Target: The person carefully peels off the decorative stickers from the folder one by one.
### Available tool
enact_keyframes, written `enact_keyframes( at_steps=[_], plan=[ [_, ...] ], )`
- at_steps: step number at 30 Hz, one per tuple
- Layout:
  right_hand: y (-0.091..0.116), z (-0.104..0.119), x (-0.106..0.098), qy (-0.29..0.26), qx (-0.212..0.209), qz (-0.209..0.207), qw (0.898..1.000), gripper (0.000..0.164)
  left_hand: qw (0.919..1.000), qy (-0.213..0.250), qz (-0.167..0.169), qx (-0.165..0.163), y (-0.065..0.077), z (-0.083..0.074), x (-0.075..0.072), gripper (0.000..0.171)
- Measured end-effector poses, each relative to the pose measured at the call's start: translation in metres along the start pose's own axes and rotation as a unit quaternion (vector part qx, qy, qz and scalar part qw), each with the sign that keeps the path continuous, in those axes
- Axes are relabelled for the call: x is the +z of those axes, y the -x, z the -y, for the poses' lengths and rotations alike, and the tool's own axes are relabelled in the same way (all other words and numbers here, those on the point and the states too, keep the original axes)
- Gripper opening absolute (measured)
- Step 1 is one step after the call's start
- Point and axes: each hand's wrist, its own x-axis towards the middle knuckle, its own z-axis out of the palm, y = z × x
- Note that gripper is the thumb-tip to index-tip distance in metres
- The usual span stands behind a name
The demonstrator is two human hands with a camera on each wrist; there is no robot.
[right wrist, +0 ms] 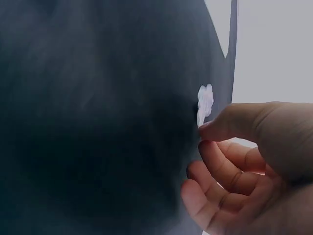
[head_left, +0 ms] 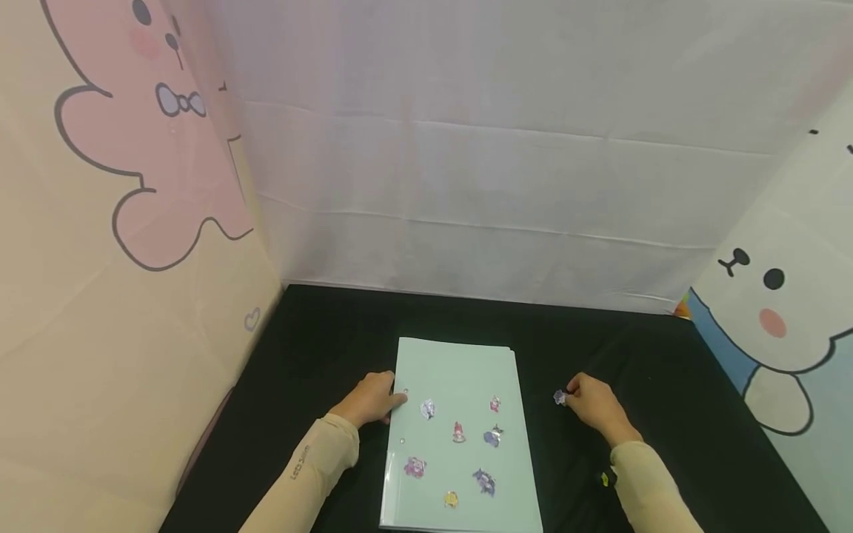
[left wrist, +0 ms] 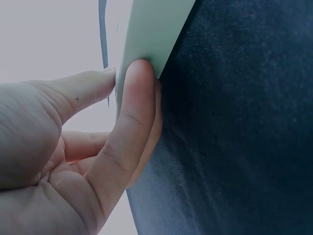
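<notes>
A pale green folder (head_left: pixel 460 370) with a clear cover lies on the black table, and several small shiny cartoon stickers are spread over its front. At its left edge, my left hand (head_left: pixel 372 398) grips the folder. The left wrist view has the thumb (left wrist: pixel 93 88) on the top face and the index finger (left wrist: pixel 139 93) against the side edge. To the right of the folder, my right hand (head_left: pixel 597 407) pinches a small purple-and-white sticker (head_left: pixel 560 397) between thumb and index finger. Seen from the right wrist, this sticker (right wrist: pixel 205 100) sticks out past the fingertips, its back pale.
Black cloth (head_left: pixel 333 326) covers the table. A white cloth wall (head_left: pixel 493 185) stands behind it, with cartoon-printed sheets on the left (head_left: pixel 160 333) and right (head_left: pixel 793 355). A small black item with a yellow-green mark (head_left: pixel 606 478) is beside the right sleeve.
</notes>
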Motion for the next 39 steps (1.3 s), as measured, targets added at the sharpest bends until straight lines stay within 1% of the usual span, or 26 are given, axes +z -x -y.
enact_keyframes(
  at_steps=[7, 14, 20, 23, 27, 32, 39],
  plan=[
    [0.006, -0.021, -0.008, 0.007, 0.007, -0.007, 1.0, 0.018, 1.0, 0.001, 0.005, -0.003, -0.001, 0.0, 0.0, 0.025],
    [0.005, -0.024, -0.013, 0.01, 0.008, -0.014, 1.0, 0.018, 0.9999, -0.003, 0.007, -0.007, -0.002, 0.0, -0.001, 0.025],
    [0.002, -0.021, -0.015, 0.013, 0.012, -0.015, 1.0, 0.02, 1.0, -0.001, 0.004, -0.007, -0.002, 0.0, -0.001, 0.025],
    [0.001, -0.02, -0.015, 0.02, 0.014, -0.013, 1.0, 0.021, 1.0, 0.0, -0.001, 0.001, -0.002, 0.001, 0.0, 0.024],
    [0.003, -0.016, -0.014, 0.037, 0.007, -0.015, 0.999, 0.022, 1.0, 0.002, -0.003, 0.008, -0.003, 0.001, 0.001, 0.022],
    [0.003, -0.004, -0.014, 0.044, -0.007, -0.028, 0.999, 0.024, 1.0, 0.001, -0.002, 0.003, -0.004, 0.0, 0.0, 0.024],
    [0.001, 0.016, -0.005, 0.042, -0.029, -0.032, 0.998, 0.028, 1.0, 0.002, -0.002, 0.003, -0.001, 0.001, 0.001, 0.023]
  ],
)
